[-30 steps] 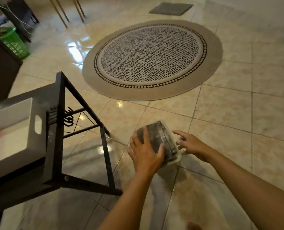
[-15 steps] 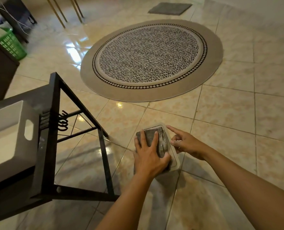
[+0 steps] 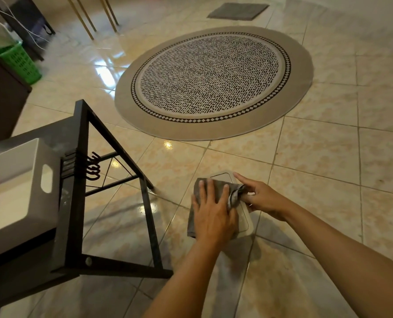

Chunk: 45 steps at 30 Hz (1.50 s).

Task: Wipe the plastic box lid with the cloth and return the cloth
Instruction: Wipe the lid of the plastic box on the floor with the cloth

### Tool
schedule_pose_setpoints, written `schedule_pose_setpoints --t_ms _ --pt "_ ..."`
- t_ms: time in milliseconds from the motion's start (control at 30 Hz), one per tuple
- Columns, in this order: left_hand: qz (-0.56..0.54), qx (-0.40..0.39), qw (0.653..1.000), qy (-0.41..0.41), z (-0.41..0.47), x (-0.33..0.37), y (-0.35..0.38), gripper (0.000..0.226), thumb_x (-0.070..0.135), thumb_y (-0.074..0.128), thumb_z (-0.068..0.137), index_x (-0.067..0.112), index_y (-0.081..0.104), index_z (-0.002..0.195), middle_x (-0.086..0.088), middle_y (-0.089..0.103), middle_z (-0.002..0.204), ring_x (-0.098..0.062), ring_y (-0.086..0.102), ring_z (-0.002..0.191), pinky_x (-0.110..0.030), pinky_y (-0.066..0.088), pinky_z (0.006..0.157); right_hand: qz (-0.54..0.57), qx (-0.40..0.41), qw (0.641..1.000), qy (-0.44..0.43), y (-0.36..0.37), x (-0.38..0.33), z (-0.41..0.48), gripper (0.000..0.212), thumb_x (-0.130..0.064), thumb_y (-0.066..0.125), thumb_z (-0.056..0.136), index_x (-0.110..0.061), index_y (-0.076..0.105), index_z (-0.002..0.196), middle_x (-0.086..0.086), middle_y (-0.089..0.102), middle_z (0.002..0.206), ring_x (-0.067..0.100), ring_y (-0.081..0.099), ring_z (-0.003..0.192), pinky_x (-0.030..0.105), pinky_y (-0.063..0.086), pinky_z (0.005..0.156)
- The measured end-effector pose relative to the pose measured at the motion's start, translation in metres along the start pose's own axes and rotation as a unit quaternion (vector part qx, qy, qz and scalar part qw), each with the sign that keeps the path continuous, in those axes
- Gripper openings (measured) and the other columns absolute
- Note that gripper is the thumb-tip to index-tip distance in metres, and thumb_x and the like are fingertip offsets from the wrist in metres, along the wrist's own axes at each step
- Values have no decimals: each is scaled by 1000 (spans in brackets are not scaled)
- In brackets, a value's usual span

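A clear plastic box lid [image 3: 245, 220] lies flat on the tiled floor in front of me. A grey cloth [image 3: 194, 216] is spread over most of it. My left hand [image 3: 212, 213] presses flat on the cloth with fingers spread. My right hand [image 3: 263, 198] rests at the lid's right edge, its thumb and fingers pinching a bunched fold of the cloth [image 3: 235, 193]. Only the lid's far corner and right side show; the rest is under the cloth and my left hand.
A black metal-framed table [image 3: 76, 203] stands at the left with a white handled bin [image 3: 18, 187] on it and hooks on its side. A round patterned rug [image 3: 214, 81] lies ahead. A green basket [image 3: 21, 63] and a dark cabinet sit at far left.
The lid went from being held tilted above the floor to lying flat. My left hand slid nearer with the cloth, and my right hand moved in and pinched the cloth's right edge.
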<state>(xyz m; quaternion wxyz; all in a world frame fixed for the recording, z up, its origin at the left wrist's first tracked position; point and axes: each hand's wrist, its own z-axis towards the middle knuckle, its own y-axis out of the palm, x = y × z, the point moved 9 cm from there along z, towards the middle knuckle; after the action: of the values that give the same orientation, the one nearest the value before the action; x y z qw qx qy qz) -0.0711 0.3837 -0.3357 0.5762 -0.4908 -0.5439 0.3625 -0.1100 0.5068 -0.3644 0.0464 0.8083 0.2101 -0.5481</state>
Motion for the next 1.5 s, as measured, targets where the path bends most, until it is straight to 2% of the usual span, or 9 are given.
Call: schedule_pose_setpoints --t_ms 200,400,500,667,767,900,1067,1300,1500 --pt "-32 -56 996 67 -8 -5 11 67 41 32 100 27 -4 155 0 -16 161 -23 -26 144 -54 -6 118 5 8 1000 11 -4 7 1 76 8 46 88 -36 29 147 8 57 94 23 58 77 33 54 66" --pt "-46 -57 985 157 -3 -10 0 61 37 46 100 26 19 154 5 1 162 -15 -16 146 -44 -4 120 -7 29 999 -10 -4 3 3 72 -2 54 92 -34 24 149 6 45 80 18 49 69 29 51 65" --pt "-22 -57 976 208 -5 8 6 62 50 36 95 27 26 152 2 4 162 -18 -13 147 -42 -5 119 -37 31 999 -20 -4 0 4 69 0 49 93 -31 24 150 4 44 78 15 46 67 26 46 63" --pt "29 -22 995 92 18 -10 -3 77 55 35 86 21 17 153 -10 3 164 -29 -6 149 -51 -4 118 -41 30 999 -18 -7 0 4 68 -3 51 93 -30 24 150 5 48 80 15 49 71 26 49 65" --pt "38 -35 990 130 3 -10 7 89 65 29 80 18 15 154 -8 8 163 -26 -4 148 -51 -2 118 -37 27 999 -17 -4 0 4 69 0 50 94 -30 24 150 7 47 81 20 49 72 31 51 68" --pt "50 -42 985 163 21 3 13 84 41 61 87 28 11 154 -4 5 164 -23 -7 148 -55 4 119 -37 5 999 -11 -2 -1 4 70 -1 49 93 -33 25 150 13 59 99 26 62 90 40 58 80" --pt "76 -56 987 127 32 -24 7 78 38 59 91 34 13 153 1 1 164 -21 -11 147 -55 2 117 -19 17 1000 -9 -5 1 3 69 -3 53 94 -30 24 150 9 49 85 18 54 71 27 55 65" --pt "39 -74 991 108 22 4 20 99 86 10 82 22 -5 155 -5 -22 158 -27 -27 144 -54 -18 113 -43 19 999 -17 -2 -1 8 66 -7 51 95 -32 24 150 14 61 94 25 65 88 35 56 81" --pt "26 -39 998 45 20 -17 16 76 62 17 95 23 -8 155 5 -18 161 -14 -26 144 -63 -5 116 13 15 1000 -2 -1 5 9 67 -3 52 93 -29 26 149 8 49 82 13 54 66 22 53 59"
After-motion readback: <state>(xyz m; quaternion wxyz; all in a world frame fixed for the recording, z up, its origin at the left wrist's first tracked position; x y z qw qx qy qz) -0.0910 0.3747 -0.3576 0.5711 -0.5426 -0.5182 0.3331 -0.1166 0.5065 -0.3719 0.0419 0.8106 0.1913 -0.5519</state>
